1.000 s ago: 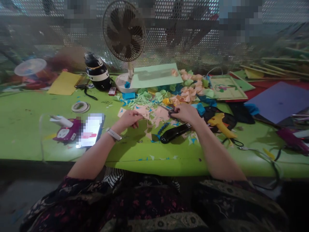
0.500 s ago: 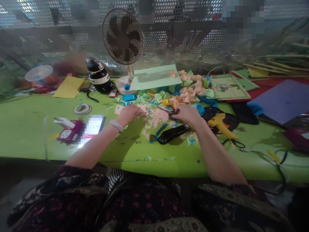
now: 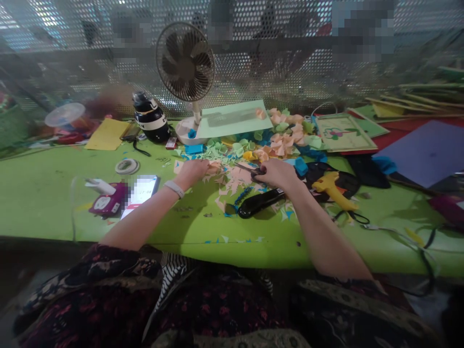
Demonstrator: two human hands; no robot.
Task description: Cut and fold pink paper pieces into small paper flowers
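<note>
My right hand (image 3: pixel 277 172) is closed round the dark handles of a pair of scissors (image 3: pixel 248 169), whose blades point left over a heap of pink paper scraps (image 3: pixel 235 181). My left hand (image 3: pixel 193 171) is closed on a small piece of pink paper (image 3: pixel 214 167) at the left side of the heap. A white band sits on my left wrist. Both hands rest on the green table (image 3: pixel 43 203). A black stapler (image 3: pixel 259 203) lies just below my right hand.
A desk fan (image 3: pixel 185 67) stands behind the scraps, beside a black-and-white bottle (image 3: pixel 150 118). Folded paper flowers (image 3: pixel 286 133) pile at the back. A lit phone (image 3: pixel 139 191), a tape roll (image 3: pixel 126 166), a yellow glue gun (image 3: pixel 331 186) and coloured sheets (image 3: pixel 424 152) lie around.
My left hand has moved up and a little right into the scrap heap, and the scissors have shifted slightly towards it. The camera has tilted down a little.
</note>
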